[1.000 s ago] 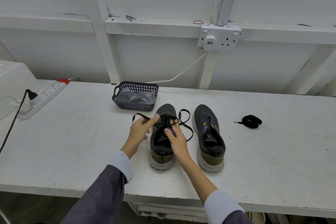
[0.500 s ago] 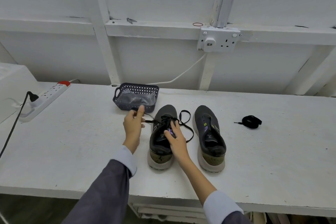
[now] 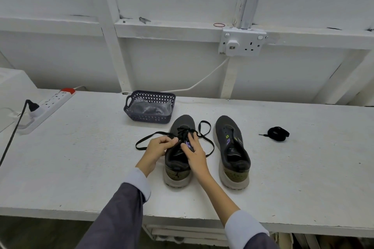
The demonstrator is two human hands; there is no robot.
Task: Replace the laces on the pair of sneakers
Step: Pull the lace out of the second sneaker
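Two dark grey sneakers stand side by side on the white table (image 3: 303, 178), toes away from me. The left sneaker (image 3: 178, 172) carries a black lace (image 3: 149, 136) that loops out to both sides. My left hand (image 3: 159, 146) pinches the lace at the shoe's left eyelets. My right hand (image 3: 195, 150) rests on the tongue and eyelets with curled fingers touching the lace. The right sneaker (image 3: 232, 151) has no lace in it. A coiled black lace (image 3: 278, 133) lies on the table to its right.
A dark plastic basket (image 3: 149, 119) holding a clear bag with dark contents sits just behind the left sneaker. A white power strip (image 3: 50, 103) with a black plug lies at the far left. A wall socket (image 3: 242, 42) hangs above.
My left hand, which had pulled the lace out to the left near the basket, has come back to the shoe's eyelets. The lace now lies slack in a loop on the table.
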